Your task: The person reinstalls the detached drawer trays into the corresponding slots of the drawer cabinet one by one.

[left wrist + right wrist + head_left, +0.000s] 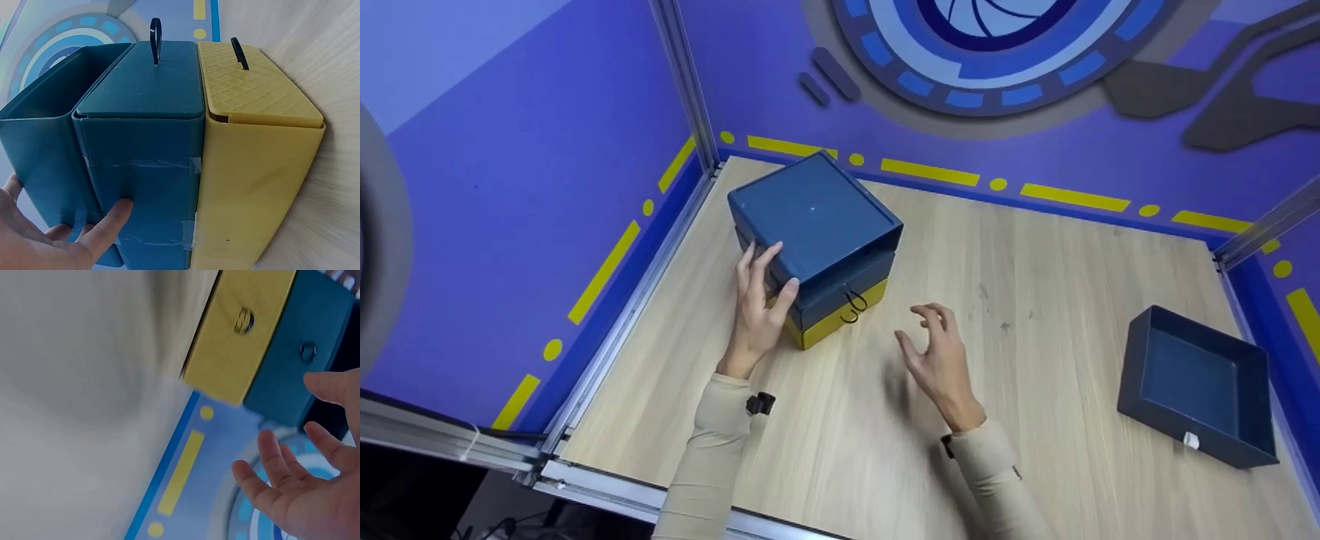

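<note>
A stacked drawer box point(814, 217) stands at the back left of the table, its top tier an empty dark blue slot. Below that come a dark blue drawer point(140, 79) and a yellow drawer point(259, 84), both closed, each with a black loop pull. My left hand point(757, 311) rests against the side and top edge of the box, fingers extended and spread. To the right of the box my right hand point(941, 364) hovers with nothing in it, fingers loosely bent; in the right wrist view its palm and fingers point(275, 461) show beside the drawer fronts.
A loose dark blue drawer point(1196, 382) with a white knob point(1191, 440) lies open side up at the table's right edge. Blue printed panels point(960, 150) close off the back and sides. A metal rail point(615, 487) runs along the table's front edge.
</note>
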Demonstrator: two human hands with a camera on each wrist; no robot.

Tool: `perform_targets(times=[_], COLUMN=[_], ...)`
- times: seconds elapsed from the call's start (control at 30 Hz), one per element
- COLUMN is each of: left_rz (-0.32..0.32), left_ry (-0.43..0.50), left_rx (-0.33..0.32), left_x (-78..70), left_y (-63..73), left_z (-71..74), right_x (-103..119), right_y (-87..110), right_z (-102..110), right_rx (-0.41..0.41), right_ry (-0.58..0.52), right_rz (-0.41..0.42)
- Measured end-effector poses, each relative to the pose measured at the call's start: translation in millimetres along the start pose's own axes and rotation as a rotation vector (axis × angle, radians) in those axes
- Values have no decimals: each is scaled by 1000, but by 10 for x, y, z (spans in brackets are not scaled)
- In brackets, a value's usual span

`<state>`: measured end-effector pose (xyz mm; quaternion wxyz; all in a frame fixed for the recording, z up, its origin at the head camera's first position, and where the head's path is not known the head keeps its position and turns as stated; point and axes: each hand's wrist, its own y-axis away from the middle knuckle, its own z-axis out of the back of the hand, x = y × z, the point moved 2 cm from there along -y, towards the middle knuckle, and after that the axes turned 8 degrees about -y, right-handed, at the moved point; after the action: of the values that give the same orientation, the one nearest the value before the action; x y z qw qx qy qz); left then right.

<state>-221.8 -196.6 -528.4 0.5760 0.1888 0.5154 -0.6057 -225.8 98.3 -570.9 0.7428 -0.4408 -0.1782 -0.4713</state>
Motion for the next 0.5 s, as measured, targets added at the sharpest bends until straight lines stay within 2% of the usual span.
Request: perform_targets(times=[0.3,0.5], left_rz=[5,-2], left_ry=[-9,-11], left_rx=[-4,1], left_x=[10,0], left_y=[-7,-2], left_z=[16,10], right_x=[-239,-474], right_y=[91,214], right_z=[447,777], right_rx=[-72,-117], right_ry=[63,109], right_rz=[-39,-98])
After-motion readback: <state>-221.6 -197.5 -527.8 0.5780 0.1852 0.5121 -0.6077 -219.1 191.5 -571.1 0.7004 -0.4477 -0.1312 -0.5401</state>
